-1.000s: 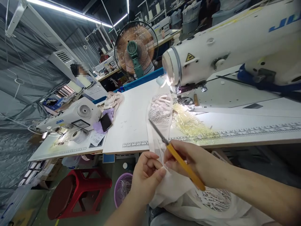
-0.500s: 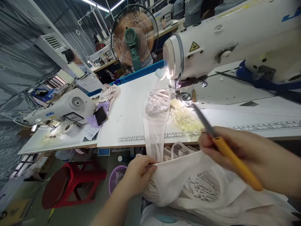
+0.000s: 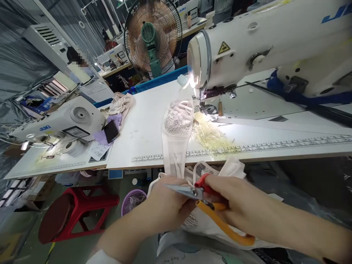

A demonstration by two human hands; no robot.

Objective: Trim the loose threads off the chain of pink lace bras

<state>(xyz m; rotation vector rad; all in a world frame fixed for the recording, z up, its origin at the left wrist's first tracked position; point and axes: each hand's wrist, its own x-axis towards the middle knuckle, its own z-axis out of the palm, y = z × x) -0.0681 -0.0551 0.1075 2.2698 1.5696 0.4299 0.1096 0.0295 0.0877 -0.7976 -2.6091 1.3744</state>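
My right hand [image 3: 242,209] grips scissors [image 3: 209,205] with an orange and a red handle, the blades pointing left across my left hand. My left hand [image 3: 167,207] is closed on white lace fabric [image 3: 203,222] held low over my lap. A strip of the same fabric [image 3: 176,146] runs up over the table edge to a lace piece [image 3: 177,117] lying beside the needle of the white sewing machine [image 3: 247,47].
The white table [image 3: 148,124] carries a printed ruler along its front edge and yellowish scraps [image 3: 211,135]. At left stand a second sewing machine [image 3: 59,123] and a phone [image 3: 110,131]. A fan [image 3: 152,38] stands behind. A red stool [image 3: 68,216] and purple basket [image 3: 133,200] sit on the floor.
My right hand swung the scissors out to the right, then brought them down and left over my left hand. My left hand kept hold of the fabric and lowered it.
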